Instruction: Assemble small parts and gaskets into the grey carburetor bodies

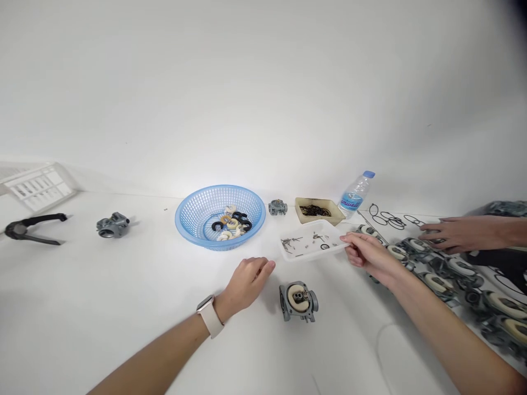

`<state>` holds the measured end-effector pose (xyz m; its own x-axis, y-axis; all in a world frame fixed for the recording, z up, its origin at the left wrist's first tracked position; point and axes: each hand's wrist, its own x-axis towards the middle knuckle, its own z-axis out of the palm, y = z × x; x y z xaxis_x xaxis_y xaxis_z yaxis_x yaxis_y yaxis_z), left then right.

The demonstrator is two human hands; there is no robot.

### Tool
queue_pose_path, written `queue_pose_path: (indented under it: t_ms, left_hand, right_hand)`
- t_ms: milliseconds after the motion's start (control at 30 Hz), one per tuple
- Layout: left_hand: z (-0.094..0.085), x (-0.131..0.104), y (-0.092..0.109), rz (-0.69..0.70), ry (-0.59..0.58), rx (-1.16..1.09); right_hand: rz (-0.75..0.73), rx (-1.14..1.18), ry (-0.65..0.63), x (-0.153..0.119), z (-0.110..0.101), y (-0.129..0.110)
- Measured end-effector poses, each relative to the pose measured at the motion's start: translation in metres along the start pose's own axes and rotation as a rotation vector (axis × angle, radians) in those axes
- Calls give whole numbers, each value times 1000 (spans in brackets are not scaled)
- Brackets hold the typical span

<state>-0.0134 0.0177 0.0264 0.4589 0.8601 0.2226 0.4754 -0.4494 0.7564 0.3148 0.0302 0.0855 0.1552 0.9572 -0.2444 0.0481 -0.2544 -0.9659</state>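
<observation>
My right hand (364,255) pinches the right edge of a shallow white tray (307,249), which holds small pins, clips and a dark ring. Left of the tray, above the table, my left hand (247,281) has its fingers curled in and the thumb along them; whatever they may hold is hidden. Just right of that hand and nearer to me, a grey metal carburetor body (298,302) with a cream ring-shaped float lies on the white table. Behind my left hand stands a blue basket (189,211) with white, black and tan floats inside.
Behind the tray are a beige box (323,208) of black rings, a water bottle (354,195) and a small carburetor (278,207). Many carburetors (438,282) fill the right side, where another person's hand (457,233) reaches in. Another carburetor (112,225) and a black stand (35,227) are left.
</observation>
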Motion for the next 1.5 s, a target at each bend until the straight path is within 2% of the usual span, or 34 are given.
queue_pose_path:
  t_ms: [567, 967, 1500]
  left_hand:
    - [1, 0, -2, 30, -7, 43]
    - [1, -1, -2, 30, -19, 62]
    - [0, 0, -3, 43, -22, 77]
  right_hand:
    - [-14, -37, -4, -4, -4, 7]
    - [-101, -150, 39, -10, -2, -6]
    - [-160, -145, 92, -17, 6, -5]
